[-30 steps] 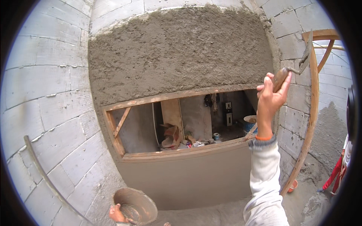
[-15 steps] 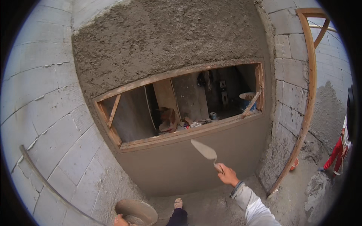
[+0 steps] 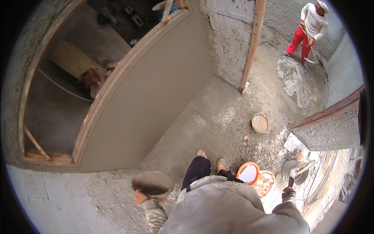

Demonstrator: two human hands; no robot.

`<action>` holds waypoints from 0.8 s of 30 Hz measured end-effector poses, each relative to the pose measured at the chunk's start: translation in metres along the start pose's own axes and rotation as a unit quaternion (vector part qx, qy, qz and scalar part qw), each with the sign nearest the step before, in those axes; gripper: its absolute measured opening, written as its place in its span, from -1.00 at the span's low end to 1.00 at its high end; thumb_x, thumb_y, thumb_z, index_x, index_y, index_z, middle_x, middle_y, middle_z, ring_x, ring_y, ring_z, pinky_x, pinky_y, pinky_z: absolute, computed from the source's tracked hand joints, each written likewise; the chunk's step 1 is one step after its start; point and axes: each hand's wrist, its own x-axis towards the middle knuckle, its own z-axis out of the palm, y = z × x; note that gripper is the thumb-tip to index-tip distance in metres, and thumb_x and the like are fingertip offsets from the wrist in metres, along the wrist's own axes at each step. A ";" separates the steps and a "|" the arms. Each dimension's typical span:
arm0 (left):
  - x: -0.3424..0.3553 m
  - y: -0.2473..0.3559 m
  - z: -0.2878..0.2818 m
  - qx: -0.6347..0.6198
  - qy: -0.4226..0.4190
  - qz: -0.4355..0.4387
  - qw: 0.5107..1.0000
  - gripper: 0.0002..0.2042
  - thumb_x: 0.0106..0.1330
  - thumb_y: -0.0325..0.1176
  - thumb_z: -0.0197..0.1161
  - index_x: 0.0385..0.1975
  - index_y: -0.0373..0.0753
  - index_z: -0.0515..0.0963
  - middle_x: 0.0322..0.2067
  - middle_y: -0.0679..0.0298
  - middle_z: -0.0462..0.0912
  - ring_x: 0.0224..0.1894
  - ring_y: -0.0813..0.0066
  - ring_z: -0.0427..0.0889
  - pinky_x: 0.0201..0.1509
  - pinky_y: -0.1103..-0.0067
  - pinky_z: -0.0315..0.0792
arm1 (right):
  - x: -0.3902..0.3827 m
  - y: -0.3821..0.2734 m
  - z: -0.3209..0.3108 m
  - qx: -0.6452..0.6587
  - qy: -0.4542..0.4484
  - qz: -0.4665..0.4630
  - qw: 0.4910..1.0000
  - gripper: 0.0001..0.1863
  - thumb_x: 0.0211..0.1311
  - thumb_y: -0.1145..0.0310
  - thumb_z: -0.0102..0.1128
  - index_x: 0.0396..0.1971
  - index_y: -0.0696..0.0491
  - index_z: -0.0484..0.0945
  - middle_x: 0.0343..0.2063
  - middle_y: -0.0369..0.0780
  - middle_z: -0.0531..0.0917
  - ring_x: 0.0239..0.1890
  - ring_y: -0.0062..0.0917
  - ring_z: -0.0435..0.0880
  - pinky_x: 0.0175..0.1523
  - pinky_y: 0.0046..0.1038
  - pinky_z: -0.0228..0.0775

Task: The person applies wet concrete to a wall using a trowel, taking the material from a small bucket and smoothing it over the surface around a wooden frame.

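Note:
My left hand (image 3: 141, 197) grips the rim of a wide, mud-coloured mortar bucket (image 3: 159, 178) at lower left, its inside dark. At lower right my right hand (image 3: 287, 194) is closed on the handle of a trowel (image 3: 291, 181), whose blade lies over a grey bucket (image 3: 288, 168) at my side. Beside that bucket sit an orange-rimmed bucket (image 3: 257, 178) of pale liquid and a speckled round lid or tray (image 3: 266, 189). My feet stand on the rough cement floor (image 3: 183, 128).
A smooth plastered wall (image 3: 140, 89) holds a wood-framed opening (image 3: 97, 101) with clutter inside. A timber post (image 3: 252, 50) and a small bucket (image 3: 260, 123) stand rightward. A co-worker (image 3: 311, 23) in red trousers holds a long-handled tool at upper right. A block wall (image 3: 50, 195) is at lower left.
The view has swung downward and right. My right hand has dropped from high before the wall to my right side with the trowel. My left hand still holds its bucket.

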 end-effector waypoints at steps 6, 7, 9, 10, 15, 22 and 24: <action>0.024 0.032 0.122 -0.270 -0.121 0.096 0.950 -0.56 -0.06 -0.43 0.34 -0.16 -0.53 0.45 -0.36 0.13 0.58 -0.40 0.42 0.52 -0.29 0.54 0.44 | -0.147 -0.117 0.097 -0.103 -0.035 -0.081 0.991 -0.49 0.19 -0.09 -0.02 -0.50 0.15 0.44 -0.71 -0.21 0.44 -0.79 -0.49 0.32 -0.75 -0.42 0.12; 0.006 0.049 0.142 -0.249 -0.132 0.093 0.955 -0.75 -0.02 -0.41 0.35 -0.42 -0.45 0.51 -0.52 0.24 0.56 -0.53 0.56 0.45 -0.43 0.60 0.37 | -0.163 -0.126 0.114 -0.127 -0.046 -0.081 0.988 -0.49 0.19 -0.08 -0.01 -0.50 0.16 0.44 -0.70 -0.21 0.45 -0.79 -0.51 0.31 -0.74 -0.43 0.13; 0.013 0.046 0.159 -0.221 -0.136 0.087 0.962 -0.79 -0.02 -0.39 0.36 -0.57 -0.39 0.48 -0.63 0.33 0.49 -0.61 0.62 0.35 -0.51 0.62 0.30 | -0.192 -0.141 0.151 -0.125 -0.085 -0.099 0.984 -0.56 0.17 0.00 0.04 -0.48 0.16 0.43 -0.68 -0.20 0.47 -0.77 -0.54 0.32 -0.72 -0.45 0.16; 0.017 0.047 0.168 -0.208 -0.138 0.085 0.965 -0.79 -0.03 -0.39 0.36 -0.64 -0.35 0.47 -0.68 0.37 0.46 -0.64 0.65 0.31 -0.55 0.63 0.26 | -0.198 -0.144 0.168 -0.093 -0.104 -0.111 0.984 -0.62 0.15 0.08 0.09 -0.45 0.16 0.43 -0.67 -0.19 0.48 -0.76 -0.54 0.34 -0.70 -0.46 0.18; 0.020 0.066 0.185 -0.190 -0.121 0.065 0.972 -0.69 -0.05 -0.32 0.39 -0.81 -0.28 0.37 -0.75 0.43 0.37 -0.68 0.66 0.18 -0.59 0.61 0.15 | -0.234 -0.156 0.203 -0.089 -0.096 -0.127 0.983 -0.58 -0.13 0.46 0.18 -0.18 0.21 0.33 -0.65 -0.17 0.48 -0.81 -0.53 0.36 -0.77 -0.45 0.17; 0.105 -0.005 0.153 0.082 -0.064 -0.004 0.995 -0.66 -0.16 -0.18 0.39 -0.72 -0.33 0.44 -0.68 0.22 0.51 -0.60 0.38 0.45 -0.44 0.47 0.34 | -0.219 -0.224 0.247 -0.070 -0.176 -0.165 0.968 -0.74 0.05 0.27 0.07 -0.34 0.15 0.39 -0.69 -0.20 0.46 -0.84 -0.50 0.38 -0.77 -0.47 0.23; 0.115 -0.026 0.157 0.279 -0.001 0.024 0.960 -0.66 -0.19 -0.20 0.40 -0.61 -0.41 0.55 -0.60 0.06 0.60 -0.53 0.20 0.54 -0.34 0.40 0.39 | -0.207 -0.261 0.270 -0.059 -0.234 -0.121 0.963 -0.70 0.09 0.16 0.08 -0.39 0.12 0.40 -0.70 -0.21 0.44 -0.83 -0.50 0.38 -0.77 -0.47 0.24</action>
